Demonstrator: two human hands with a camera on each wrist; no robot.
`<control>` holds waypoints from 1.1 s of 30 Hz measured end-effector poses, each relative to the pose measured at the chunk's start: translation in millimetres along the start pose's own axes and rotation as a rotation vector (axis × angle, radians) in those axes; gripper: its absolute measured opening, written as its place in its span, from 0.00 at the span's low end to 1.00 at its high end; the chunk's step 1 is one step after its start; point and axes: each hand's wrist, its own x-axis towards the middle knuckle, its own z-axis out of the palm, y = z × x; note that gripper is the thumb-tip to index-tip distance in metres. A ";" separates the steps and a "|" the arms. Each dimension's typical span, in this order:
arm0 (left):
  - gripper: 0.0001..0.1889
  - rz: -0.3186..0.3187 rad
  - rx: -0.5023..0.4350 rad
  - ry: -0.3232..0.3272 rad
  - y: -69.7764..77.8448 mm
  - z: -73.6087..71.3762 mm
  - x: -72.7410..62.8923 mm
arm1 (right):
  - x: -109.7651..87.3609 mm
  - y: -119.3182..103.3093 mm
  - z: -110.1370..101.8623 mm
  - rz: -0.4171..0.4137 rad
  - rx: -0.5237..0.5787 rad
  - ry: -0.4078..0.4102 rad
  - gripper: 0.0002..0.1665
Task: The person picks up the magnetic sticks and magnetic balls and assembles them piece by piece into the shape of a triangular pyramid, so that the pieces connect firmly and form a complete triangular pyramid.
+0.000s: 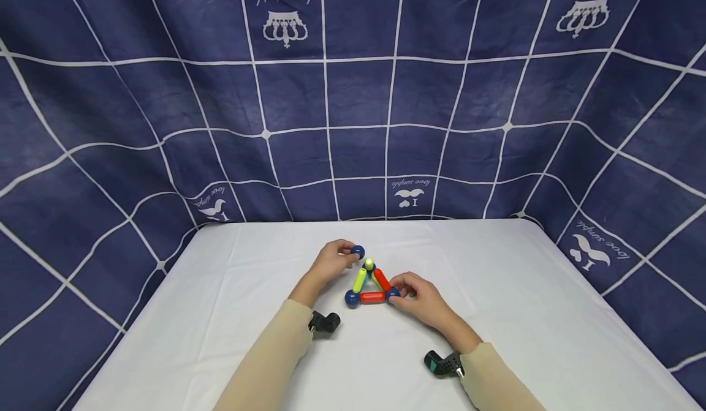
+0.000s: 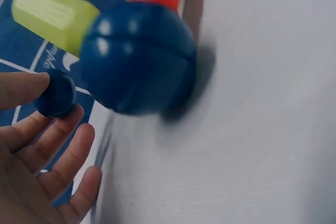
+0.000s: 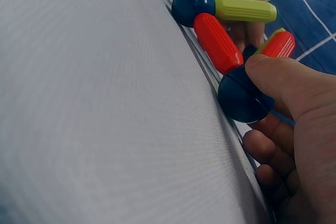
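Note:
A small magnetic-rod frame stands on the white table. Along its front a red rod (image 1: 372, 297) joins a left blue ball (image 1: 352, 299) and a right blue ball (image 1: 393, 295). A yellow-green rod (image 1: 360, 280) and a second red rod (image 1: 382, 279) slope up toward the back, where another yellow-green rod end (image 1: 369, 263) shows. Just behind the frame, my left hand (image 1: 331, 261) pinches a loose blue ball (image 2: 56, 94) between thumb and fingers. My right hand (image 1: 419, 297) grips the frame's right blue ball (image 3: 242, 98), thumb on its upper side. Parts of the frame's rear are hidden.
A white cloth (image 1: 265, 264) covers the table. Behind and at both sides hangs a navy curtain (image 1: 358, 92) with white grid lines. Dark wrist devices (image 1: 325, 322) are worn on both forearms, close above the cloth.

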 end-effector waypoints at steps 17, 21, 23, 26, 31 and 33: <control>0.17 0.052 -0.150 0.064 15.9 -3.3 -37.2 | -0.2 0.1 -0.8 0.002 -0.002 0.003 0.16; 0.17 0.066 -0.133 0.076 22.3 -5.6 -45.6 | 0.2 -0.6 -1.4 -0.007 -0.004 0.002 0.16; 0.17 0.085 -0.129 0.075 24.7 -5.4 -48.2 | 0.3 -1.0 -2.1 -0.008 -0.003 0.004 0.16; 0.17 0.125 -0.123 0.060 27.2 -3.9 -51.9 | 0.5 -0.9 -2.7 -0.010 0.003 0.010 0.16; 0.17 0.171 -0.096 0.040 28.3 0.7 -58.3 | 0.0 0.8 -1.1 -0.011 0.003 -0.003 0.16; 0.17 0.178 -0.084 0.037 28.6 2.7 -60.5 | -0.5 1.1 -0.6 -0.014 0.002 -0.006 0.17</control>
